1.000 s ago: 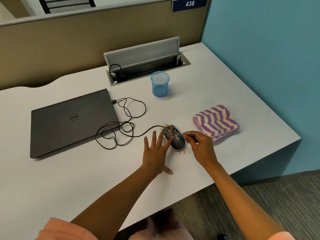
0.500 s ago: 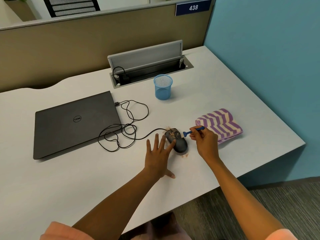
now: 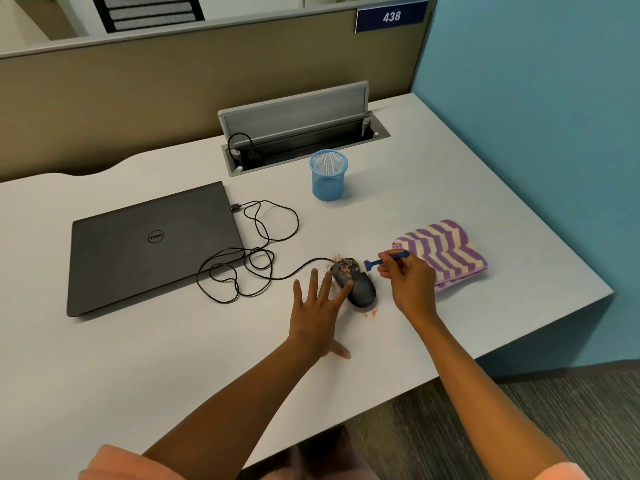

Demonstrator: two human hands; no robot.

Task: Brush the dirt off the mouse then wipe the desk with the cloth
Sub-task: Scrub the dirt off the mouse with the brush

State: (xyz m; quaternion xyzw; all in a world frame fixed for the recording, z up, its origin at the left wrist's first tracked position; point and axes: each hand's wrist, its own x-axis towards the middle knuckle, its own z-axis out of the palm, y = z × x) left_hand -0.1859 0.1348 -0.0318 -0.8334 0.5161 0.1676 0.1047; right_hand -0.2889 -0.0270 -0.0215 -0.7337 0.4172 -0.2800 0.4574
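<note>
A black wired mouse (image 3: 358, 285) lies on the white desk (image 3: 138, 358), with brownish dirt on its front half and crumbs scattered around it. My left hand (image 3: 317, 313) rests flat on the desk with fingers spread, two fingertips pressing the mouse's left side. My right hand (image 3: 410, 282) pinches a small blue brush (image 3: 384, 259), whose head hovers just right of the mouse's dirty front. A folded purple-and-cream striped cloth (image 3: 445, 252) lies to the right, partly behind my right hand.
A closed dark laptop (image 3: 149, 245) sits at the left, the mouse's black cable (image 3: 256, 251) looping beside it. A blue mesh cup (image 3: 327, 174) stands behind the mouse. An open cable tray (image 3: 304, 140) is at the back. The desk edge is near the cloth.
My right hand has lifted the brush off the mouse and drawn it back to the right. My left hand stays against the mouse. A few crumbs now lie near the mouse's back end.
</note>
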